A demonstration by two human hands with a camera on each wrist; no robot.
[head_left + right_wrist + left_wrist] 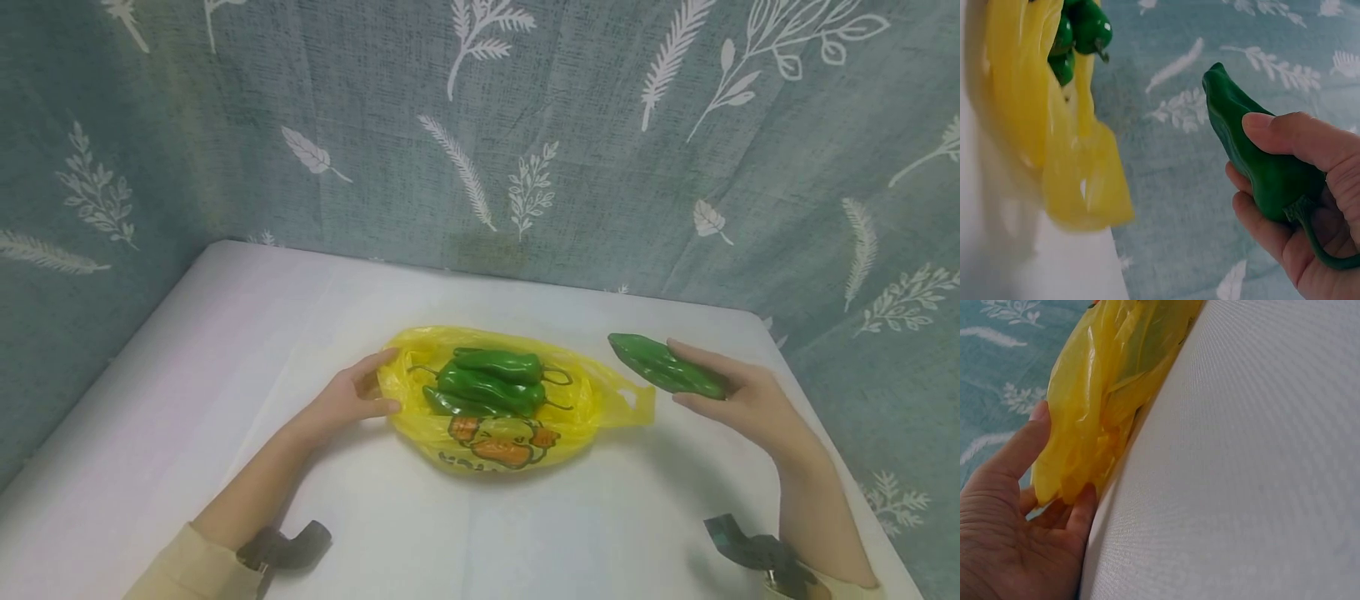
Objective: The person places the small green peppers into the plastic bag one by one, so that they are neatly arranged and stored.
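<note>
A yellow plastic bag with a cartoon print lies on the table, its mouth turned up. Several green peppers with long curved stems show inside it. My left hand holds the bag's left end, thumb on the near side and fingers on the far side. In the left wrist view the fingers curl against the crumpled yellow film. Off to the right of the bag, my right hand grips another green pepper above the table. In the right wrist view the thumb presses its side, and its stem points back into the palm.
The white table has its far edge against a teal curtain with white leaf prints, which also hangs at both sides. A bag handle sticks out to the right. Dark wrist mounts sit on both forearms.
</note>
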